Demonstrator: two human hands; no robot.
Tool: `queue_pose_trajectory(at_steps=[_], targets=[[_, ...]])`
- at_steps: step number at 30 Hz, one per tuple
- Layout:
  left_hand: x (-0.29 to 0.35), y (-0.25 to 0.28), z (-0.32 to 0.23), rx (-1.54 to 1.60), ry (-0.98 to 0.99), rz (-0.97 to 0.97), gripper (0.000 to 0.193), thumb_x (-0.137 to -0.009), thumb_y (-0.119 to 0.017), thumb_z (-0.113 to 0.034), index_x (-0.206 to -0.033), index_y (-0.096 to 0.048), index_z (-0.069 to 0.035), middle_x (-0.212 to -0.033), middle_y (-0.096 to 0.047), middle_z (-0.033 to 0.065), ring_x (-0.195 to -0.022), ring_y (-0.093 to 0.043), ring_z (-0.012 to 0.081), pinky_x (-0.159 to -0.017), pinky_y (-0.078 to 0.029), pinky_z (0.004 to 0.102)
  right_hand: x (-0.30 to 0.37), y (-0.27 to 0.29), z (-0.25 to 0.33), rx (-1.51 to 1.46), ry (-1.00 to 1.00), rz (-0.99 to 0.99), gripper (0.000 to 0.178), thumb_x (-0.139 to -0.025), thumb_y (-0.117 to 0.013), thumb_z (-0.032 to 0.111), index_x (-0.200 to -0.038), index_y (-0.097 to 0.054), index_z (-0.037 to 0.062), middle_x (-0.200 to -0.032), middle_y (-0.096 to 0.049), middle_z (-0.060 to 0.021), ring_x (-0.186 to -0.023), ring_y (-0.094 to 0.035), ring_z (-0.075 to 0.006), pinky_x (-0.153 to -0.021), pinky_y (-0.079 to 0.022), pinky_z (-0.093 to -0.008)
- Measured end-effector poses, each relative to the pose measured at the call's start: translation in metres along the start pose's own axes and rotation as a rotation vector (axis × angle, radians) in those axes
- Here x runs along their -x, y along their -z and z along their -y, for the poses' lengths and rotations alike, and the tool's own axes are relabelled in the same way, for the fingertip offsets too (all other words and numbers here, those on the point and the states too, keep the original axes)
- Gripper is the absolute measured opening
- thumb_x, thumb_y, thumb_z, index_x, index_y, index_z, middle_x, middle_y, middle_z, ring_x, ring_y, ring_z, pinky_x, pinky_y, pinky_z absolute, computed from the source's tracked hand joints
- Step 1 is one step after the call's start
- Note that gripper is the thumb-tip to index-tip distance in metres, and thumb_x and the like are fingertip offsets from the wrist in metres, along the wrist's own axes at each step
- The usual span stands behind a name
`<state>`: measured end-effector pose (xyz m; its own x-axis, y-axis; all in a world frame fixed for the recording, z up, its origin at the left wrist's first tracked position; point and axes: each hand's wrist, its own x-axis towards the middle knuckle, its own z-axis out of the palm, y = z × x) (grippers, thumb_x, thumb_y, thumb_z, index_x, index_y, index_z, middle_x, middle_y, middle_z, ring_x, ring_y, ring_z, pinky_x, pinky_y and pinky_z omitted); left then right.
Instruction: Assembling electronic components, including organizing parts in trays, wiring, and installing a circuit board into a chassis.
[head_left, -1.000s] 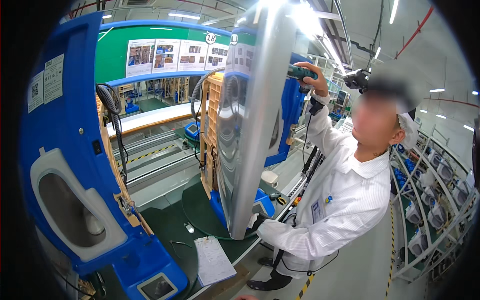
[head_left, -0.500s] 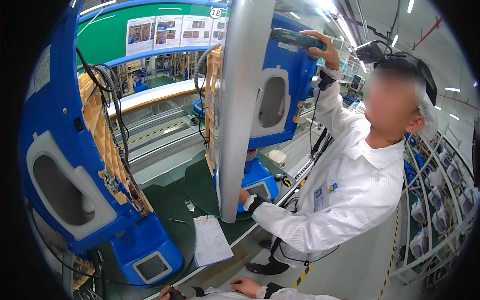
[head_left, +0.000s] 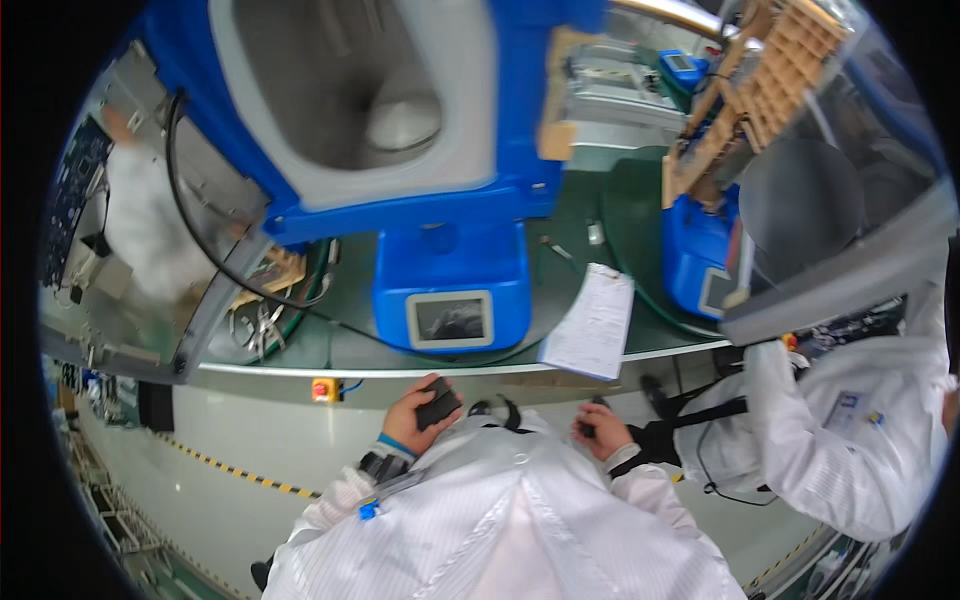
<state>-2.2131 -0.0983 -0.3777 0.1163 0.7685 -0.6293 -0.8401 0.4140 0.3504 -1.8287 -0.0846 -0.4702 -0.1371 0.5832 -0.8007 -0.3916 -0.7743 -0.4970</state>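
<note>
My left hand (head_left: 404,420) is closed around a small dark rectangular block (head_left: 438,404), held in front of my body below the bench edge. To the right, my right hand (head_left: 606,436) has its fingers curled in; a bit of something dark shows at them, too small to name. Straight ahead on the bench stands a large blue machine housing (head_left: 520,200) with a grey oval opening (head_left: 465,150). Its blue base (head_left: 450,250) carries a small framed screen (head_left: 450,318). Neither hand touches the machine.
Papers on a clipboard (head_left: 590,325) lie right of the base. Hand tools (head_left: 265,330) lie on the left, near a black cable (head_left: 185,215). An open grey panel (head_left: 140,330) juts out there. At right, a co-worker (head_left: 840,430) stands by another machine (head_left: 695,245). A red button box (head_left: 324,390) hangs below the bench edge.
My view has swung left and down, from the co-worker to the nearer machine and my own body. Both hands now show more fully; the left still holds the dark block.
</note>
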Motion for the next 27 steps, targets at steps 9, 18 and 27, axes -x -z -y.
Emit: queue_pose_trajectory(at_steps=[9,18,27], targets=[[-0.004,0.034,-0.022,-0.056,0.074,-0.102,0.043,-0.09,-0.047,-0.003,-0.131,-0.05,-0.011,-0.134,-0.053,0.0156,-0.119,-0.054,0.0399,-0.098,-0.049,0.0536,-0.051,-0.035,0.021,0.037,0.068,-0.154,0.027,-0.088,-0.058,0.001,-0.114,-0.052,0.0063,-0.09,-0.059,-0.0097,-0.079,-0.061,-0.0233,-0.072,-0.056,-0.0409],[-0.036,0.016,-0.026,-0.31,0.206,0.046,0.042,-0.088,-0.047,0.003,-0.129,-0.051,-0.005,-0.134,-0.051,0.0211,-0.118,-0.055,0.0447,-0.099,-0.05,0.0574,-0.139,-0.06,0.053,0.266,0.223,-0.159,0.046,-0.076,-0.06,-0.007,-0.122,-0.053,0.0003,-0.092,-0.058,-0.0109,-0.074,-0.061,-0.0216,-0.067,-0.059,-0.0359],[-0.061,-0.002,0.027,-0.269,0.247,0.065,0.046,-0.09,-0.045,0.003,-0.135,-0.046,-0.002,-0.136,-0.049,0.0224,-0.121,-0.054,0.0439,-0.099,-0.05,0.0564,-0.272,-0.085,0.088,0.929,0.469,-0.278,0.047,-0.081,-0.07,0.007,-0.124,-0.055,-0.0039,-0.113,-0.062,-0.0185,-0.088,-0.067,-0.0274,-0.065,-0.059,-0.034]])
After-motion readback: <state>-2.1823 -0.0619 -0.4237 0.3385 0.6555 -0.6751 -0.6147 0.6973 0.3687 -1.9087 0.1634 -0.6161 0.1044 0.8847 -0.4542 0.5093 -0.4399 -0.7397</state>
